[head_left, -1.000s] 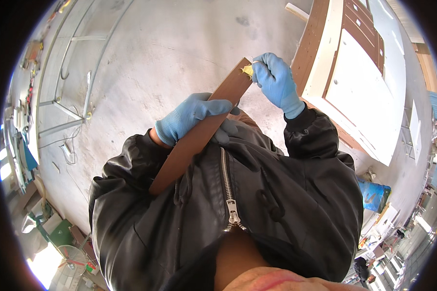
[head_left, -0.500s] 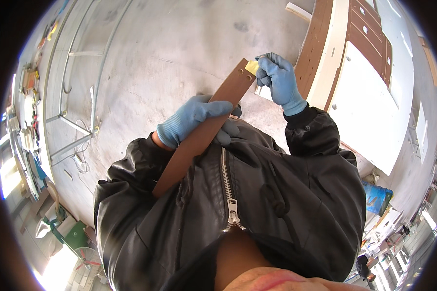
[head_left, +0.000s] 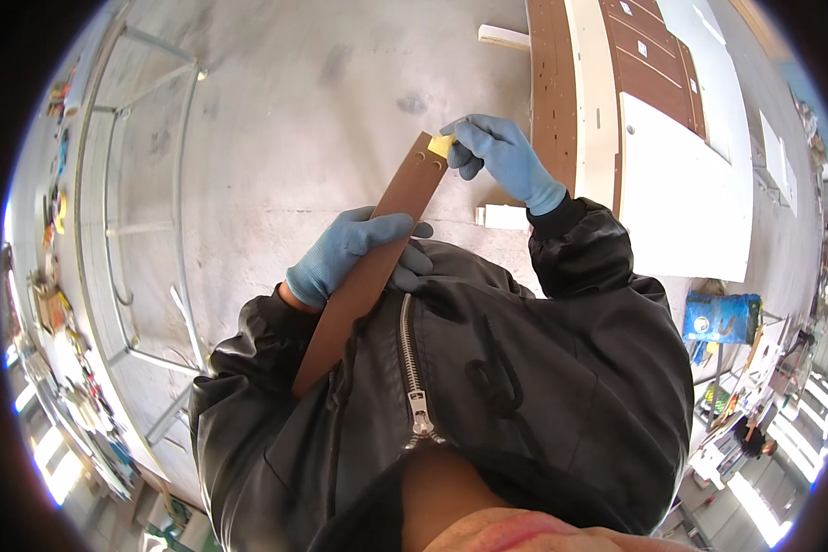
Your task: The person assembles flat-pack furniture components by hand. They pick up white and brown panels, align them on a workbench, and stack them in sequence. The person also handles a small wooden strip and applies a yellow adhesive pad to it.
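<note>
My left hand [head_left: 351, 247], in a blue glove, is wrapped round a long brown board [head_left: 408, 188] held tilted before my jacket, its upper end pointing away and to the right. Two round holes show near that end. A small yellow piece [head_left: 440, 145], perhaps tape or paper, lies at the board's top corner. My right hand [head_left: 504, 158], gloved too, pinches the outer edge of the yellow piece with thumb and forefinger, the other fingers curled. The board's lower end rests near my left sleeve.
A metal tube frame [head_left: 184, 175] stands on the left floor. To the right lie long brown panels [head_left: 554, 101], a cream strip [head_left: 593, 110] and large white sheets [head_left: 676, 198]. Short white pieces [head_left: 504, 217] lie beside them. A blue bag [head_left: 722, 317] is farther right.
My view has turned, so the panels and the tube frame have shifted in it. Both hands, with the board, appear slightly farther left; the right hand stays at the yellow piece.
</note>
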Demonstrator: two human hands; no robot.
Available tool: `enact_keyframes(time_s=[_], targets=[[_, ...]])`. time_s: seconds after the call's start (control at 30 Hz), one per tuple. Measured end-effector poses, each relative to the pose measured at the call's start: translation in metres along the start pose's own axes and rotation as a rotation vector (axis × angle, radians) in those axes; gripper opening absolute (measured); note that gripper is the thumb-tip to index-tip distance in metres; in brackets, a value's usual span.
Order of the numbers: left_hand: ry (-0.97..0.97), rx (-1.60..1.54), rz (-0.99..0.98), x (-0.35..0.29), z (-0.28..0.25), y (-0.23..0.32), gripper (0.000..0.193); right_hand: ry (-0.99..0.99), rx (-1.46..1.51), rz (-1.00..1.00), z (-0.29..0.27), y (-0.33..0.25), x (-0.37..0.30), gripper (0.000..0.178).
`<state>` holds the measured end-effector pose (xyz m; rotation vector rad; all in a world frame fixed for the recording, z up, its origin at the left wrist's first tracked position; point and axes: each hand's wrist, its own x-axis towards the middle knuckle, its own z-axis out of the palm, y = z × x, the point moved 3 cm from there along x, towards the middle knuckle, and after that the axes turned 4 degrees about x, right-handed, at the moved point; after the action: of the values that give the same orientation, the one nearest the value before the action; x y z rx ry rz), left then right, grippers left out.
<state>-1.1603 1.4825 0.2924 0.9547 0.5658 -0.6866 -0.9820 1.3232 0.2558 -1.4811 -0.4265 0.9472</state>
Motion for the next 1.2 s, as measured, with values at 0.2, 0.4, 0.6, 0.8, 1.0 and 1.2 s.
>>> enact_keyframes(time_s=[0.2, 0.4, 0.6, 0.8, 1.0, 1.2], targets=[[-0.086, 0.077, -0.086, 0.041, -0.041, 0.082, 0.051, 0.134, 0.076, 0.024, -0.024, -0.02, 0.054, 0.04], [-0.123, 0.197, -0.167, 0.109, -0.051, 0.156, 0.048, 0.279, -0.018, 0.039, -0.077, -0.028, 0.107, 0.023], [-0.098, 0.252, -0.165, 0.197, -0.052, 0.264, 0.051, 0.266, 0.106, -0.032, -0.168, -0.038, 0.207, 0.02], [-0.062, 0.234, -0.18, 0.273, -0.03, 0.381, 0.049, 0.224, 0.394, -0.011, -0.268, -0.069, 0.305, 0.022], [-0.081, 0.172, -0.214, 0.343, -0.037, 0.469, 0.052, 0.306, 0.814, 0.005, -0.327, -0.077, 0.39, 0.018], [-0.144, 0.155, -0.277, 0.435, -0.071, 0.554, 0.054, 0.289, 1.309, -0.166, -0.377, -0.065, 0.486, 0.019]])
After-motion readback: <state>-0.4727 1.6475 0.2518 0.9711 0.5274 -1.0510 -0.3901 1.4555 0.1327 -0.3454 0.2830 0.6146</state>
